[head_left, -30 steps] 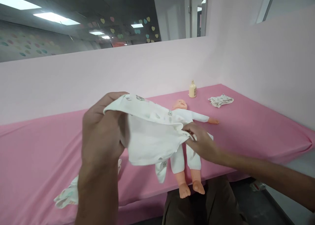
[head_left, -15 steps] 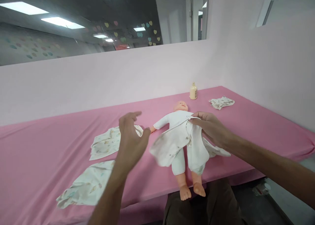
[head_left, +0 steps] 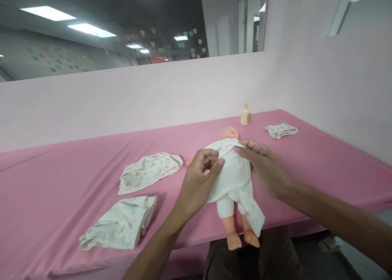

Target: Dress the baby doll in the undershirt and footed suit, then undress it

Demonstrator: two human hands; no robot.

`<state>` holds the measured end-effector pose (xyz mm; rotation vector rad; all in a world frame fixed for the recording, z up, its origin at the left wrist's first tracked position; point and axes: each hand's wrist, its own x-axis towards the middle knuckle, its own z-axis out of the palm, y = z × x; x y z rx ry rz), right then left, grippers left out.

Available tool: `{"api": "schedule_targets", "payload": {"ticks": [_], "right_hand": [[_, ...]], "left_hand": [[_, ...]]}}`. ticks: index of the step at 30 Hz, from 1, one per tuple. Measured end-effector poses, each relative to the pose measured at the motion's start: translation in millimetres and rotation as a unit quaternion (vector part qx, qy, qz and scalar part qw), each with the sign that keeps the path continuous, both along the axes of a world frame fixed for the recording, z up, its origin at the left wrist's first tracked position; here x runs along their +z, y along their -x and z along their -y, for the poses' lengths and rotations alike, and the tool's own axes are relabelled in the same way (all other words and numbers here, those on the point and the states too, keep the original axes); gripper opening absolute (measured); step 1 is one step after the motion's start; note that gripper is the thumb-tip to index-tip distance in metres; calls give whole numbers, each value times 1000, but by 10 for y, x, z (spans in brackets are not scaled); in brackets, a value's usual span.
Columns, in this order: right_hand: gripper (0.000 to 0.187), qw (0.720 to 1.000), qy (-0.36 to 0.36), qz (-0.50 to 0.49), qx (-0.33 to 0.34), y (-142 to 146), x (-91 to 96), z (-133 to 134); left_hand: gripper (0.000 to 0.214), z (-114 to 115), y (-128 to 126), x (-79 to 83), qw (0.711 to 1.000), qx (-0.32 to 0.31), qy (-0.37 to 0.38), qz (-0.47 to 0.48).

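Note:
A baby doll (head_left: 230, 133) lies on its back on the pink table (head_left: 61, 182), its bare feet over the front edge. A white garment (head_left: 232, 174) is wrapped across its chest and legs. My left hand (head_left: 199, 182) pinches the garment's left flap over the doll's chest. My right hand (head_left: 263, 165) lies on the doll's right side with fingers pressed on the garment near the neckline. The doll's arms are hidden by my hands.
Two folded printed baby cloths lie left of the doll, one nearer the wall (head_left: 150, 170), one by the front edge (head_left: 122, 222). A small cream bottle (head_left: 245, 115) and another crumpled cloth (head_left: 281, 130) sit at the back right. Pink walls close off the back and right.
My left hand let go of the lifted garment and came down onto the doll's chest. The garment now lies folded over the doll, and both hands hold it there.

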<state>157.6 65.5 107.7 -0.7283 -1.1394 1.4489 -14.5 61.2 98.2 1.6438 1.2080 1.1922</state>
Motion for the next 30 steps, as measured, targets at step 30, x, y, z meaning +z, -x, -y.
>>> {"api": "schedule_targets", "payload": {"ticks": [30], "right_hand": [[14, 956, -21, 294, -7, -99, 6, -58]], "left_hand": [[37, -50, 78, 63, 986, -143, 82, 2]]}}
